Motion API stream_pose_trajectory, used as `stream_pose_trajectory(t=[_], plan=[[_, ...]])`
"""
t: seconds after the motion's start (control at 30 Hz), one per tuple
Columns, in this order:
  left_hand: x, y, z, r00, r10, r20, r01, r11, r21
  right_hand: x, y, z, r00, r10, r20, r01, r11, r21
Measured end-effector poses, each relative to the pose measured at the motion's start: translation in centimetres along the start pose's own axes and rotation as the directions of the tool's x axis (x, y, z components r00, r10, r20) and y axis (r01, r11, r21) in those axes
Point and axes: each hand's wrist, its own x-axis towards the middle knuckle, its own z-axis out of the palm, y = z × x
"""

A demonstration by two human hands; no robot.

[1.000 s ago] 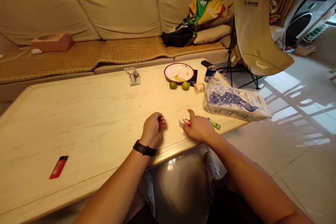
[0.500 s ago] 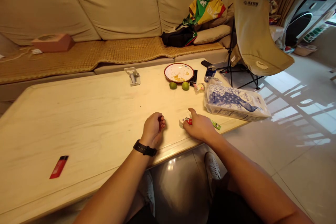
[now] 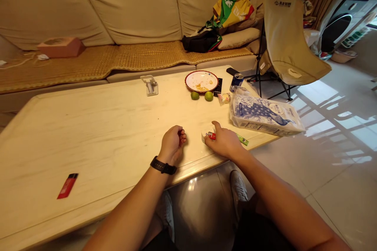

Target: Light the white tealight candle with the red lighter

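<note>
My left hand (image 3: 172, 143), with a black watch band on its wrist, rests by the table's front edge. Its fingers are curled in, and nothing shows in them. To the right, my right hand (image 3: 226, 142) is low over the tabletop, thumb pointing left and index finger stretched forward. Its other fingers are hidden underneath. A pale, thin-edged piece (image 3: 203, 137) shows at the thumb tip; its kind is unclear. Between thumb and index finger a red lighter-like object (image 3: 211, 135) with a metallic end is visible. A green object (image 3: 243, 140) sticks out on the hand's right side.
A red lighter-shaped object (image 3: 67, 186) lies at the table's near left. Farther back are a phone stand (image 3: 150, 86), a plate (image 3: 188, 83) with food scraps, two limes (image 3: 209, 96), a blue can (image 3: 236, 81) and a tissue pack (image 3: 265, 113). A folding chair (image 3: 285, 43) stands beyond.
The white rounded thing by my right thumb now shows only as a thin pale edge. Both hands stay almost in place; the view has shifted slightly.
</note>
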Motion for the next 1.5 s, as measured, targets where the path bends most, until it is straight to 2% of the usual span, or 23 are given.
stream_pose_trajectory(t=[0.47,0.7,1.17,1.5], plan=[[0.0,0.1,0.0,1.000,-0.005,0.003,0.005,1.000,0.003,-1.2,1.1,-1.0,0.999,-0.030,-0.017,0.030,0.999,-0.034],[0.1,-0.1,0.0,1.000,-0.008,0.007,0.008,1.000,0.011,-0.9,0.2,-0.6,1.000,0.022,-0.014,-0.022,0.999,-0.036],[-0.3,0.2,0.2,1.000,-0.019,-0.002,0.019,1.000,0.014,-0.3,-0.8,-0.7,0.998,0.033,0.059,-0.029,0.996,-0.082],[-0.1,0.1,0.0,1.000,-0.012,0.002,0.012,1.000,0.009,-0.5,0.1,-0.6,1.000,0.021,-0.004,-0.021,1.000,-0.013]])
